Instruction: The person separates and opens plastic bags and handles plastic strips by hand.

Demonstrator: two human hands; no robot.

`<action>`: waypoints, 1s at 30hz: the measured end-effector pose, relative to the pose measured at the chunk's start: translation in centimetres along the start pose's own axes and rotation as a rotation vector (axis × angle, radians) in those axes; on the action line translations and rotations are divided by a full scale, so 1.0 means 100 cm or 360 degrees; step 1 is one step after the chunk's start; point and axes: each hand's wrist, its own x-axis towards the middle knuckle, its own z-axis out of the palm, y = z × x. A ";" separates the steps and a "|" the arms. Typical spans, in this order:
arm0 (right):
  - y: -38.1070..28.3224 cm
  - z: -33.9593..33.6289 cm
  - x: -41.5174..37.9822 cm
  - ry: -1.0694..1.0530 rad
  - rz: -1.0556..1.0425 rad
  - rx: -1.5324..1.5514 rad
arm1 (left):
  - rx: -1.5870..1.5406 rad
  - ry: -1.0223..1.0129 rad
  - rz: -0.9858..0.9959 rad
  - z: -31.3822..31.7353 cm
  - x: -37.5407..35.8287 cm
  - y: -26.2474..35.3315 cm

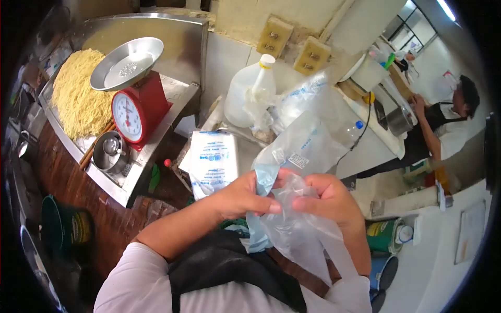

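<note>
My left hand [248,198] pinches a clear plastic bag [292,235] between thumb and fingers, and a pale blue strip of plastic [265,180] lies against it. On the bag's other side my right hand [329,195] is closed, its thumb pressing the film against the fingers. The thin bag hangs crumpled between my hands, its lower part over my right forearm. Just beyond them is a translucent plastic wrapper [300,141] with blue print. A white packet with blue lettering [214,159] lies beyond my left forearm.
A red dial scale [136,112] with a metal pan stands on the metal tray at left, beside heaped yellow noodles [78,88] and a metal cup [109,154]. A plastic jug [248,94] stands against the wall. Another person [443,125] works at right.
</note>
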 end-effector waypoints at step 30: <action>-0.010 -0.043 0.007 0.0607 -0.0480 -0.0528 | 0.0456 -0.0035 -0.0061 0.007 0.011 0.019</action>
